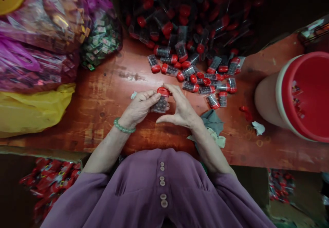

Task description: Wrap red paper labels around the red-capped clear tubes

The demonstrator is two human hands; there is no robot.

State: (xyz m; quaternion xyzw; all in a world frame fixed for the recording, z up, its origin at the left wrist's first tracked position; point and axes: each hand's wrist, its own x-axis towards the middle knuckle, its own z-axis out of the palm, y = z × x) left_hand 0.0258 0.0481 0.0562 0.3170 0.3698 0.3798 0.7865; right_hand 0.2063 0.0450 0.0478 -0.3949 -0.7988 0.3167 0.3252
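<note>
Above the middle of the table, my left hand (141,105) is closed on a small clear container (160,104) with a red cap. Dark round beads show through its clear wall, and the capped end points away from me. A green bead bracelet (124,126) circles my left wrist. My right hand (181,108) curves around the other side, its fingertips at the red cap and its thumb spread well apart from the fingers. Just beyond my hands lies a loose group of similar red-capped containers (192,86).
A large dark box (277,19) behind holds many more containers. Plastic bags (33,111) of small packets crowd the left. At right stands a white bucket (268,94) with a red tray on top. Cloth scraps (212,122) lie by my right forearm; cartons sit below the table edge.
</note>
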